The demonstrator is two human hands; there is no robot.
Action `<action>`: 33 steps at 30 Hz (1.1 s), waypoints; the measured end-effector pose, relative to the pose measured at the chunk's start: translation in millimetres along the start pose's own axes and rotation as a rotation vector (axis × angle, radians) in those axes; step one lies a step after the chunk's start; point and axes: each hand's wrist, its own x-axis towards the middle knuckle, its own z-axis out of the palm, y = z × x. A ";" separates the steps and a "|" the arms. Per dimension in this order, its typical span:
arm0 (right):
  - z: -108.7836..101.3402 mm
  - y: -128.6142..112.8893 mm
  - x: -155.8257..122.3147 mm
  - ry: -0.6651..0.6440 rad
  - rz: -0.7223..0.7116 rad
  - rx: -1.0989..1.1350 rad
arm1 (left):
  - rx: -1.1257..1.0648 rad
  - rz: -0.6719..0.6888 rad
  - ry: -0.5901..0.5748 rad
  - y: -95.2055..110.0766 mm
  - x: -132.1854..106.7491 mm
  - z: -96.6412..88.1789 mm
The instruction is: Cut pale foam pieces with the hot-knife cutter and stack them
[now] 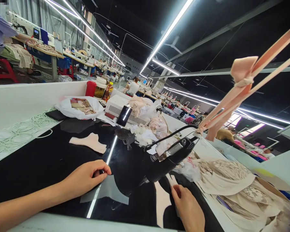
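My left hand point(93, 175) is over the black work surface point(50, 164), its fingers curled and thumb close to the index finger. What it holds, if anything, is hidden. A translucent curved sheet point(113, 191) lies just below it. My right hand point(189, 206) pinches a narrow beige fabric piece point(171, 179), mostly hidden beneath the hand. To its left lies another curved beige cut piece point(162, 203), flat on the black surface. Above both, a black pointed hand tool point(170, 162) hangs tilted from peach fabric straps point(228, 111). One more beige cut piece point(90, 142) rests farther back.
A white plastic bag point(62, 108) of scraps, a grey-white vented box point(116, 106) and a dark phone point(124, 116) stand at the back. Pale green cord point(21, 132) lies left. Beige fabric point(232, 180) is heaped right. A person in purple point(1, 25) sits far left.
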 end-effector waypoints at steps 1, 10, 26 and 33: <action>0.9 -0.1 -0.4 0.013 -0.013 -0.031 | 0.001 -0.004 -0.003 -0.5 -0.1 0.0; 1.1 4.0 -2.5 0.024 0.008 -0.001 | 0.003 0.001 -0.010 0.2 0.5 -1.1; -9.5 20.2 3.6 -0.080 0.127 0.244 | 0.017 0.009 -0.016 -1.5 0.9 0.6; -1.0 28.5 7.8 -0.098 0.140 0.285 | 0.031 0.009 -0.024 -6.1 2.0 1.6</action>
